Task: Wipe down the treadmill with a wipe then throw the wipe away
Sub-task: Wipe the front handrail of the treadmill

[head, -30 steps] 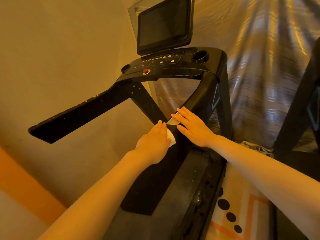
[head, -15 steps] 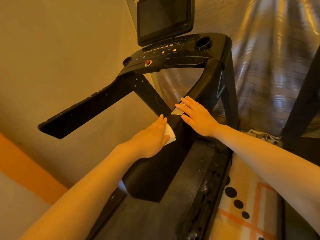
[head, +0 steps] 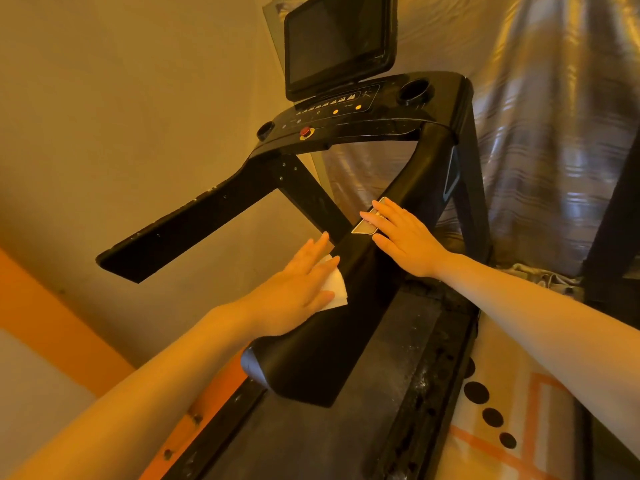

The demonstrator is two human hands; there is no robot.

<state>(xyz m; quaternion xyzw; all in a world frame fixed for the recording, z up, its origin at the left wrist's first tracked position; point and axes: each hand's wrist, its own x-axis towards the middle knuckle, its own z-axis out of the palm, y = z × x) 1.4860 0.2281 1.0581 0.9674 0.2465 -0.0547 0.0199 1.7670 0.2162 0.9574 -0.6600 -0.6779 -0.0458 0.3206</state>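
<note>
1. The left hand (head: 298, 289) lies flat, fingers straight, pressing the wipe (head: 334, 289) onto the right handrail (head: 349, 306) of the treadmill (head: 363, 109).
2. The right hand (head: 403, 237) rests flat and empty further up the same rail, over a metal pad (head: 365, 227).
3. The rail runs from its near end up toward the console; unwiped length probably lies along that axis, and the left hand is nearer the near end.

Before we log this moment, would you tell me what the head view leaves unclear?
- Wipe: mostly hidden under the left hand; its full extent is unclear.
- Silver plate on the handrail: partly covered by the right hand.
- Console button labels: too small to read.
- Any bin: none within the frame.
</note>
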